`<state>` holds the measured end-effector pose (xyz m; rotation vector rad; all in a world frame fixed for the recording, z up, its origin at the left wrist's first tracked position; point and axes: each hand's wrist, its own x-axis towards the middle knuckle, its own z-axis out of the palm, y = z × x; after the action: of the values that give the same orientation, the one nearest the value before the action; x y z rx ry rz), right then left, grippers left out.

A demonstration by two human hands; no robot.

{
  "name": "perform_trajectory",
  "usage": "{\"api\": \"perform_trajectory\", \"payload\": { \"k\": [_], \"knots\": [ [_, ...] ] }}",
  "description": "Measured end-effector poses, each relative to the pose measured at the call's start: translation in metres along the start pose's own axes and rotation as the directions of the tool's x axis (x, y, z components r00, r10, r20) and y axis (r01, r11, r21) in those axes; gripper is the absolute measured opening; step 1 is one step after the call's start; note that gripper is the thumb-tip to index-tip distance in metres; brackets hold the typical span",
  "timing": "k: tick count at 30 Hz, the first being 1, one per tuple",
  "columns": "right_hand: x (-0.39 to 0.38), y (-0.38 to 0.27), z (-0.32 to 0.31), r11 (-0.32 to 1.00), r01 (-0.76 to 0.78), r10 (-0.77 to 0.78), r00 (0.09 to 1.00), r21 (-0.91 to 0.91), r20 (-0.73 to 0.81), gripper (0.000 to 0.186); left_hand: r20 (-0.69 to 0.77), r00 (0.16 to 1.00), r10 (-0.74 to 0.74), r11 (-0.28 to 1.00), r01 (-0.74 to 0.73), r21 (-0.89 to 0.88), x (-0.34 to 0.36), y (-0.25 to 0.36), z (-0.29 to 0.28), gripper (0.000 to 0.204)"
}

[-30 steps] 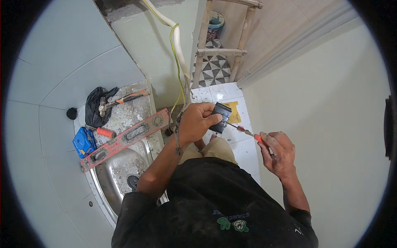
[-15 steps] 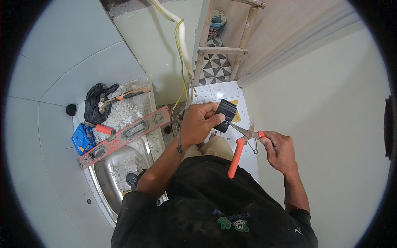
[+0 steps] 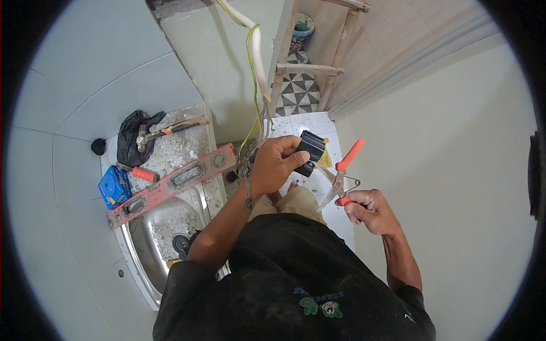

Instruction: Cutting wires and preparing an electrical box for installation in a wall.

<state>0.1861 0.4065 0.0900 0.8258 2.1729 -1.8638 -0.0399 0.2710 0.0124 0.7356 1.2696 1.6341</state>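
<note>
My left hand (image 3: 273, 167) is closed on a black plastic piece (image 3: 313, 145), its thumb across the front, just right of some hanging wires (image 3: 257, 128) and a mortar-crusted strand beside my wrist. My right hand (image 3: 369, 210) grips one orange handle of a shears-like tool (image 3: 339, 183); the other handle points up and away, so the tool is spread wide, with a wire spring at its side. One metal tip lies at the black piece's lower right. A yellow object (image 3: 325, 153) shows behind the piece, partly hidden.
At left, a speckled sink counter (image 3: 176, 125) holds a red spirit level (image 3: 170, 187) across the basin (image 3: 151, 238), a hammer (image 3: 173, 128), a black bag (image 3: 131, 142), an orange-handled tool (image 3: 145, 174) and a blue box (image 3: 114, 187). A wooden ladder (image 3: 309, 69) stands ahead; a wall (image 3: 443, 170) is right.
The orange-handled tool has spread open and turned, its free handle swinging from pointing down to pointing up. My left hand and the black piece have shifted slightly upward.
</note>
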Motion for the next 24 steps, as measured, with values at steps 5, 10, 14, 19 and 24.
{"api": "perform_trajectory", "payload": {
  "k": [5, 10, 14, 19, 24],
  "knots": [
    [-0.003, -0.011, -0.005, 0.939, 0.003, -0.027, 0.998, -0.344, -0.064, 0.016, 0.031, 0.999, -0.027, 0.994, 0.024, 0.106, -0.001, -0.005, -0.003, 0.019],
    [-0.002, -0.015, -0.003, 0.976, -0.024, -0.015, 0.984, -0.214, -0.178, 0.013, 0.021, 0.997, -0.078, 0.996, 0.077, 0.044, -0.001, -0.012, -0.005, 0.018],
    [0.001, -0.015, -0.014, 0.972, -0.223, 0.225, 0.974, 0.073, -0.012, 0.01, 0.067, 0.997, -0.041, 0.999, 0.04, 0.016, -0.006, -0.015, -0.007, 0.018],
    [-0.002, -0.001, 0.001, 0.996, -0.067, 0.064, 0.997, -0.067, -0.047, 0.008, -0.022, 1.0, -0.02, 0.999, 0.021, 0.031, -0.012, -0.011, -0.004, 0.017],
    [0.002, 0.02, 0.021, 0.546, 0.291, -0.554, 0.829, -0.786, -0.078, 0.008, 0.016, 0.993, -0.116, 0.993, 0.115, 0.012, -0.013, -0.001, -0.008, 0.018]
  ]
}}
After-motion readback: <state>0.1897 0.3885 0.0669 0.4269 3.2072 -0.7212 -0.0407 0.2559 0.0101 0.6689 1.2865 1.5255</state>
